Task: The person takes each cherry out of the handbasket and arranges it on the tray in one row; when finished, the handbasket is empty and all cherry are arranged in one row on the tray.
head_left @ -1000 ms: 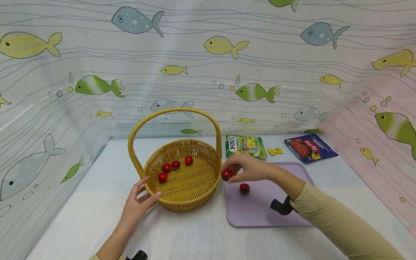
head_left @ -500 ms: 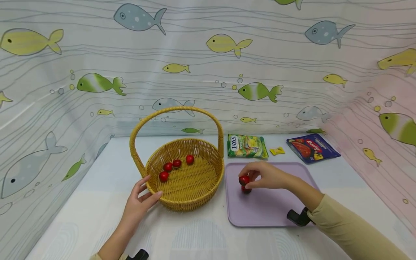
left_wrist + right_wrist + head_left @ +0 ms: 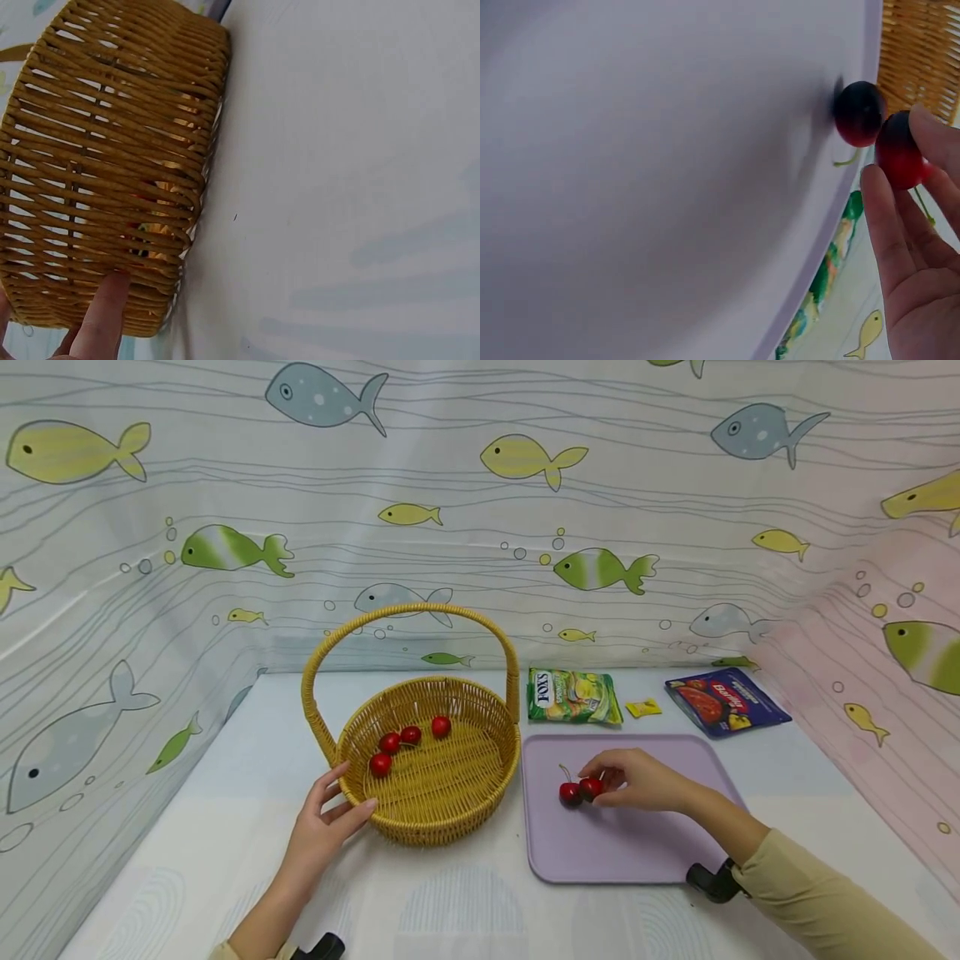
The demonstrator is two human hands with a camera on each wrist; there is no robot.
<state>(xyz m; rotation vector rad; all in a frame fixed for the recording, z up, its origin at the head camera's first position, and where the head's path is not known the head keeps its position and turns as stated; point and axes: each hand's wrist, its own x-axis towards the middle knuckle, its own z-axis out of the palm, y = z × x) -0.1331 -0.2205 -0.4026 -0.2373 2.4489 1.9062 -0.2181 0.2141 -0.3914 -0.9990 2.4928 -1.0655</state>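
Observation:
My right hand (image 3: 630,779) pinches a dark red cherry (image 3: 590,789) between thumb and fingers over the lilac tray (image 3: 622,852). Right beside it, a second cherry (image 3: 570,794) with a green stem sits on the tray. In the right wrist view, the held cherry (image 3: 899,151) is close against the other cherry (image 3: 859,114). My left hand (image 3: 318,831) touches the left side of the yellow wicker basket (image 3: 427,833) with fairly straight fingers. Up close in the left wrist view, one finger (image 3: 103,315) rests on the woven outer wall. Several red cherries (image 3: 389,743) lie in the basket's left and back part.
Behind the tray lie a green FOX'S candy bag (image 3: 573,696), a small yellow wrapped candy (image 3: 643,707) and a dark blue Barilla pouch (image 3: 726,702). The basket's tall arched handle (image 3: 420,608) rises above its bowl. A fish-print curtain (image 3: 450,485) surrounds the back and sides.
My right hand has carried the cherry from near the basket's right rim rightward and down over the tray, beside the other cherry. The left hand stays at the basket.

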